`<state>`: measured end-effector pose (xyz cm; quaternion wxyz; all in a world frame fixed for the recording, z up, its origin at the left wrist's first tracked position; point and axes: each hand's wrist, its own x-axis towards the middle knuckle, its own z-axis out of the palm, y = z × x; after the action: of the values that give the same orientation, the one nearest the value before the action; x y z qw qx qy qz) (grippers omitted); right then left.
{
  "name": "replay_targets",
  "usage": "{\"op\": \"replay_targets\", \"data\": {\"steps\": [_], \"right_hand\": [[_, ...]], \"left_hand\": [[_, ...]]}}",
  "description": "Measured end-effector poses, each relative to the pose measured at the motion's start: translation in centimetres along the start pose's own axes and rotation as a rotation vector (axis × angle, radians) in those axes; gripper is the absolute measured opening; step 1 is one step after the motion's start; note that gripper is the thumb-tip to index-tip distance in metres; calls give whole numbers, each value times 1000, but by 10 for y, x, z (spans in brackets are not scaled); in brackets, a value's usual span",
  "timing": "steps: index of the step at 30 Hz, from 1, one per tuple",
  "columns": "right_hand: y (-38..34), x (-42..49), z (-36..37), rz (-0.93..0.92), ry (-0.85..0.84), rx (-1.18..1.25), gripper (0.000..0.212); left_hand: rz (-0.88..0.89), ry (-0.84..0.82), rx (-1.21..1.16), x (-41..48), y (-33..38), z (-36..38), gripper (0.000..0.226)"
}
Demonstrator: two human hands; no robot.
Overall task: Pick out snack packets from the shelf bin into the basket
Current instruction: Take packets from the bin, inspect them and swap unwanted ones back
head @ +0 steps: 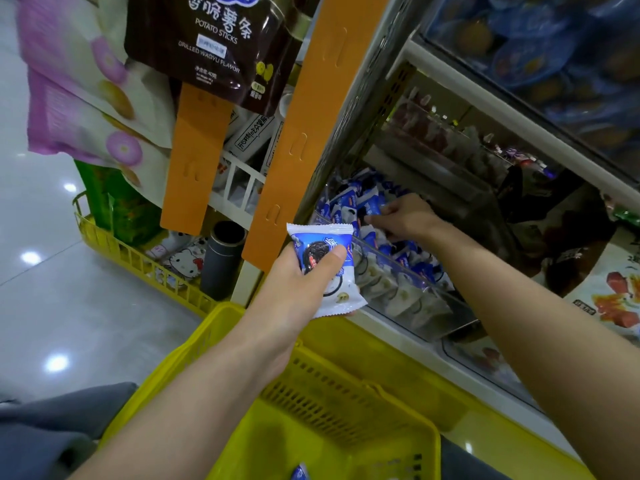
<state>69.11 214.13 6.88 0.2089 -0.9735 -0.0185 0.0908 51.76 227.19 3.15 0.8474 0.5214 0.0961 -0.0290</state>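
Note:
My left hand grips a blue-and-white snack packet with a dark cookie picture, held above the far rim of the yellow basket. My right hand reaches into the clear shelf bin, fingers curled among several blue-and-white packets; I cannot tell whether it holds one. One blue packet lies in the basket at the bottom edge of view.
Orange hanging strips flank the shelf's left side, carrying a dark potato-sticks bag and pink-and-white bags. A yellow floor rack holds a dark tube and other goods. Upper shelves hold blue tubs.

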Motion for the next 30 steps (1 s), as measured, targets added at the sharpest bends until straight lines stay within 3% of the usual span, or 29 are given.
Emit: {"op": "replay_targets", "data": {"steps": [5, 11, 14, 16, 20, 22, 25, 28, 30], "right_hand": [[-12, 12, 15, -6, 67, -10, 51], [-14, 23, 20, 3, 48, 23, 50], [-11, 13, 17, -50, 54, 88, 46], [-7, 2, 15, -104, 144, 92, 41], [0, -47, 13, -378, 409, 285, 11], [6, -80, 18, -504, 459, 359, 9], [20, -121, 33, -512, 371, 406, 7], [35, -141, 48, -356, 123, 583, 17], [43, -144, 54, -283, 54, 687, 20]], "left_hand": [[9, -1, 15, 0, -3, -3, 33], [11, -14, 16, 2, -4, -3, 30], [0, -6, 16, 1, -4, -1, 29], [-32, 5, 0, 2, -5, 1, 30], [-85, 23, -28, 1, -9, 4, 27], [-59, -17, 30, -2, -15, 4, 22], [2, -92, 104, -7, -23, 6, 22], [32, -110, 164, -9, -32, 7, 22], [29, -121, 199, -9, -39, 10, 22]]}}
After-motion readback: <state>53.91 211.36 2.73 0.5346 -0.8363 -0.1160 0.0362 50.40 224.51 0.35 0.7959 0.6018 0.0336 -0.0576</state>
